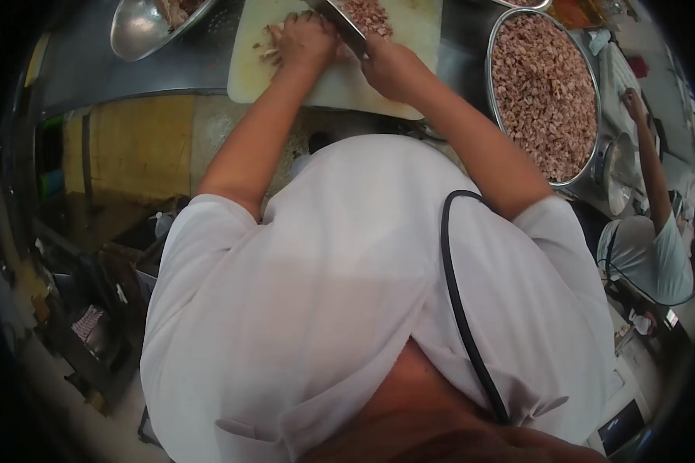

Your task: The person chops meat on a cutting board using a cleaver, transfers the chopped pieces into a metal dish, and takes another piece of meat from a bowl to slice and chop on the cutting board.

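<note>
At the top of the head view lies a white cutting board (249, 83). On it my left hand (307, 40) presses down with curled fingers over pale pieces of meat (269, 51), partly hidden beneath the hand. My right hand (394, 71) is closed round the handle of a broad-bladed knife (338, 25). The blade slants up and left, close beside my left fingers. Just beyond the blade sits a small heap of chopped meat (372, 18).
To the right stands a large oval metal tray (489, 85) heaped with chopped meat (544, 96). A metal bowl (131, 37) holding larger meat pieces is at upper left. Both stand on the steel counter (77, 73). Another person (649, 247) in a light shirt works at far right.
</note>
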`<control>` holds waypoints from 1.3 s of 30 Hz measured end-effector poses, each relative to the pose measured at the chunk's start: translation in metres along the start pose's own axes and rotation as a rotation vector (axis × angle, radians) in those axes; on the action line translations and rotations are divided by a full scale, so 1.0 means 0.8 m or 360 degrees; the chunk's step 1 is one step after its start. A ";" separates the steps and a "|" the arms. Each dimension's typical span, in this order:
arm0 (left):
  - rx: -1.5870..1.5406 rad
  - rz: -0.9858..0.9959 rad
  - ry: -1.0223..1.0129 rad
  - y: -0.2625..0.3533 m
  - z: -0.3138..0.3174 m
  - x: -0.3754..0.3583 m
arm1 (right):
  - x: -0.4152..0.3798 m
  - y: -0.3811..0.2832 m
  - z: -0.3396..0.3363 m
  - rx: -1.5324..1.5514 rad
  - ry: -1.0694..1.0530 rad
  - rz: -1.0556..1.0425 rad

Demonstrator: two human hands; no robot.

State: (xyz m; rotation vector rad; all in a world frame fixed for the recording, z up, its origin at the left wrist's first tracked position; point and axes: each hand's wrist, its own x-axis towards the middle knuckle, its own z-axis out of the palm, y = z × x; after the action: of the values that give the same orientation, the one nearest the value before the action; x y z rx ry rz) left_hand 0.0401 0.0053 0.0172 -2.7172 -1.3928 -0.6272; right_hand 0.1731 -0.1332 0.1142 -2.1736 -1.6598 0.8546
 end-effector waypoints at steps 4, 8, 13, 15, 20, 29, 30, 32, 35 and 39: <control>-0.0073 -0.0067 0.0087 -0.006 0.011 0.001 | 0.025 -0.009 -0.004 0.0083 0.0038 -0.0023; -0.0108 -0.0006 0.0249 -0.010 0.017 -0.006 | -0.015 0.013 -0.021 0.0310 -0.0089 0.0250; -0.0100 -0.0005 0.0180 -0.011 0.015 -0.004 | -0.084 0.015 -0.040 0.0035 -0.0021 0.0082; -0.0083 0.0003 0.0188 -0.010 0.017 -0.004 | -0.092 0.006 -0.052 0.0004 -0.0086 0.0110; -0.0048 0.0041 0.0233 -0.013 0.020 -0.001 | -0.054 -0.011 -0.048 -0.0003 -0.0157 0.0103; -0.0290 -0.0030 0.0290 -0.020 0.020 -0.007 | 0.012 0.002 -0.005 0.0173 -0.0008 0.0015; -0.0292 -0.0029 0.0292 -0.020 0.019 -0.008 | 0.000 0.010 -0.007 0.0171 -0.0006 0.0015; -0.0193 0.0020 0.0276 -0.018 0.014 -0.009 | -0.027 0.019 -0.015 0.0062 0.0027 0.0053; -0.0206 -0.0011 0.0234 -0.016 0.012 -0.007 | -0.073 0.001 -0.044 0.0018 -0.0098 0.0154; -0.0157 0.0011 0.0246 -0.017 0.016 -0.007 | -0.079 -0.016 -0.060 0.0006 -0.0237 0.0189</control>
State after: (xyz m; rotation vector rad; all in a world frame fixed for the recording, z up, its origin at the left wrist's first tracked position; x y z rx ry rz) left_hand 0.0310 0.0119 0.0009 -2.6770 -1.3505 -0.9070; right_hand 0.1817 -0.1824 0.1772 -2.2745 -1.6057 1.0755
